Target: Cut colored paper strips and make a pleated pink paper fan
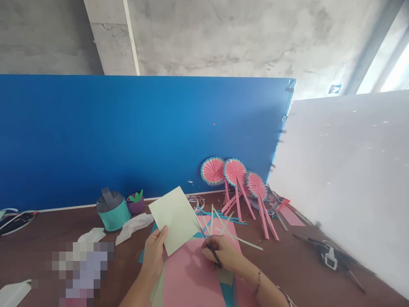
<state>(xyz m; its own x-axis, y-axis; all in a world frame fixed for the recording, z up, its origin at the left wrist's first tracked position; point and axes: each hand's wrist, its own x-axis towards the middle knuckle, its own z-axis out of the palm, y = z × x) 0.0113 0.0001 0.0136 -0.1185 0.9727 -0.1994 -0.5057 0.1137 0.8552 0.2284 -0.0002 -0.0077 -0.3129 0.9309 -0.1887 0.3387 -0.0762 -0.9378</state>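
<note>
Pinched between the thumb and fingers of my left hand (pixel 154 251) is a pale green sheet of paper (pixel 175 219), tilted above the table. My right hand (pixel 223 254) grips a pair of dark-handled scissors (pixel 214 255), its blades pointing up and left beside the sheet's right edge. Whether the blades touch the paper I cannot tell. Below both hands lies a large pink sheet (pixel 191 277), with blue and pale green sheets partly showing under it. Thin cut strips (pixel 246 244), pale green and blue, are scattered just beyond my right hand.
Round pleated pink paper fans (pixel 234 171) with long pink handles lean against the blue partition (pixel 143 132). A teal container (pixel 114 215), a purple pot (pixel 136 206) and crumpled tissue (pixel 134 226) stand or lie left. Dark-handled tools (pixel 329 256) lie at right beside a white partition (pixel 348 179).
</note>
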